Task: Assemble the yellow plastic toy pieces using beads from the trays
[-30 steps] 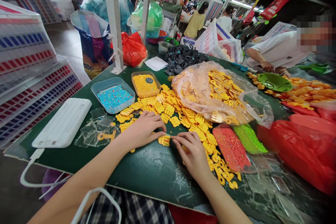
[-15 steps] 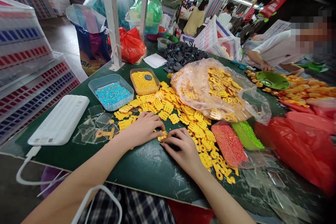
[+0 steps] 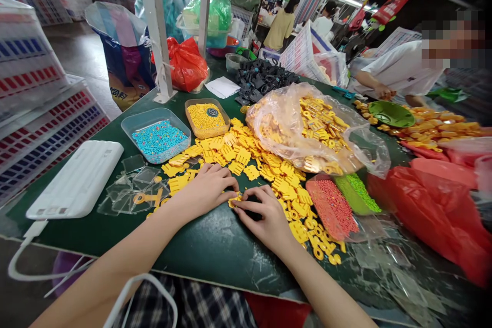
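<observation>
My left hand (image 3: 209,188) and my right hand (image 3: 265,215) meet over the green table, fingertips pinched on one small yellow plastic piece (image 3: 235,200). Most of that piece is hidden by the fingers. Behind and beside the hands spreads a pile of flat yellow plastic pieces (image 3: 242,156). Trays of small beads stand around the pile: blue beads (image 3: 163,138) and yellow beads (image 3: 207,117) at the left, red beads (image 3: 332,207) and green beads (image 3: 357,192) at the right. Clear plastic pieces (image 3: 130,189) lie left of my left hand.
A white power bank (image 3: 77,179) with a cable lies at the left edge. An open clear bag (image 3: 277,128) of yellow parts sits behind the pile, black parts (image 3: 265,77) beyond it. Red bags (image 3: 430,210) lie at right. A co-worker (image 3: 400,72) sits by a green bowl (image 3: 392,114).
The whole view has shifted slightly, with the scene moving a little left. Both hands stay together on the yellow piece, their pose almost the same.
</observation>
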`<state>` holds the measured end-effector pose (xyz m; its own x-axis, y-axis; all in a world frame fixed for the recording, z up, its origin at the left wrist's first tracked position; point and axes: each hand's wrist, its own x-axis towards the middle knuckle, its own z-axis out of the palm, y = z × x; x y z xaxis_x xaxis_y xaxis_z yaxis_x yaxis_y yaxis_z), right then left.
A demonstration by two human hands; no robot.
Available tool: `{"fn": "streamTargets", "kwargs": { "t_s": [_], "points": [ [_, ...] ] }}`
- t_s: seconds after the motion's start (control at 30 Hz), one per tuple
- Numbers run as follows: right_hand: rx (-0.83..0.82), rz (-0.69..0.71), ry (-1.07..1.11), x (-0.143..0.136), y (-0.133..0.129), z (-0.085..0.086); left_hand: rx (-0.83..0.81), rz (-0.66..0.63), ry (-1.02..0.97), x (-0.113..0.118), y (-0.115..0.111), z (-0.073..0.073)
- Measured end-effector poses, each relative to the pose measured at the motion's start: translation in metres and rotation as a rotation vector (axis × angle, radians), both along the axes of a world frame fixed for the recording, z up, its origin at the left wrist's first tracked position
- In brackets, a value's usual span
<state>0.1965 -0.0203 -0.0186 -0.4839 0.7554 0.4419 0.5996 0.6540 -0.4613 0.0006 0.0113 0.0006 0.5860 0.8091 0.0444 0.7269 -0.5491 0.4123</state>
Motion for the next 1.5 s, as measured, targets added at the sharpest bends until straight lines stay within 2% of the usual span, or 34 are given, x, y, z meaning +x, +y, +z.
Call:
{"fn": "streamTargets", "kwargs": {
  "t_s": [0.47,0.6,0.7,0.87,1.0,1.1,1.23,1.3,1.37,1.5],
  "points": [
    [0.022,0.033,-0.016,0.005,-0.002,0.003,-0.004,0.015,0.021,0.002,0.000,0.002],
    [0.061,-0.017,0.025,0.009,0.000,0.008,0.086,-0.019,0.034,0.000,0.000,0.003],
    [0.119,-0.063,0.052,0.016,0.003,0.019,0.205,-0.039,0.066,-0.002,-0.001,0.006],
    [0.223,-0.197,-0.021,0.054,0.003,0.044,0.228,-0.057,0.077,-0.004,-0.002,0.009],
    [0.294,-0.473,-0.098,0.116,0.003,0.057,0.175,-0.054,0.081,-0.003,-0.001,0.004],
    [0.250,-0.673,-0.200,0.167,0.010,0.059,0.154,-0.055,0.079,0.000,-0.001,0.001],
    [0.145,-0.743,-0.329,0.216,0.025,0.052,0.188,-0.059,0.051,0.002,0.001,0.003],
    [0.107,-0.721,-0.368,0.225,0.030,0.047,0.221,-0.058,0.019,0.001,0.001,0.004],
    [0.137,-0.705,-0.386,0.223,0.028,0.043,0.251,-0.055,-0.009,0.001,0.001,0.005],
    [0.268,-0.656,-0.295,0.194,-0.001,0.049,0.279,-0.082,-0.058,0.004,-0.001,0.007]
  ]
}}
